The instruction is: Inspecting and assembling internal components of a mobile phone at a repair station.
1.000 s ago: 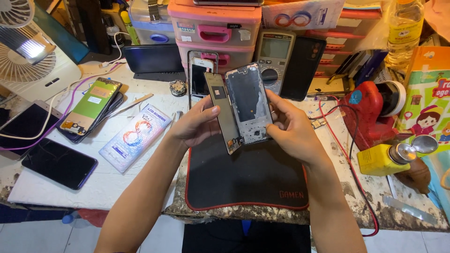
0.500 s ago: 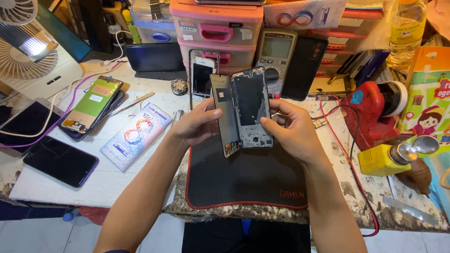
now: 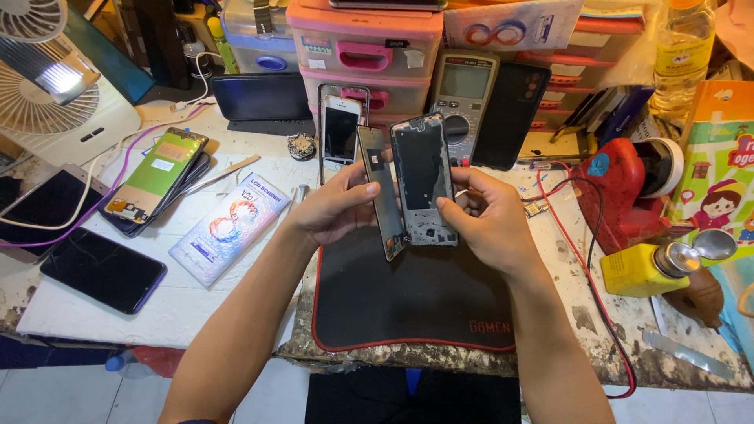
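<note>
A white, flat box (image 3: 228, 228) with a colourful loop lies left of the black mat (image 3: 416, 302). Farther left, a dark phone screen (image 3: 103, 269); behind the mat, a grey meter's pale screen (image 3: 463, 81); far right, a bright cartoon carton (image 3: 719, 169).

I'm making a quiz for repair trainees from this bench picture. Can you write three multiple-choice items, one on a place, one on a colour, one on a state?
1. Where is the fan?
A far left of the bench
B on the mat
C beside the bottle

2. What colour is the mat's edge?
A blue
B red
C green

3. How is the phone frame held?
A lying flat on the mat
B lifted in the right hand
C standing against the drawers

Answers: 1 A, it stands by the left edge. 2 B, red trim rims the black mat. 3 B, fingers grip it above the mat.
</note>
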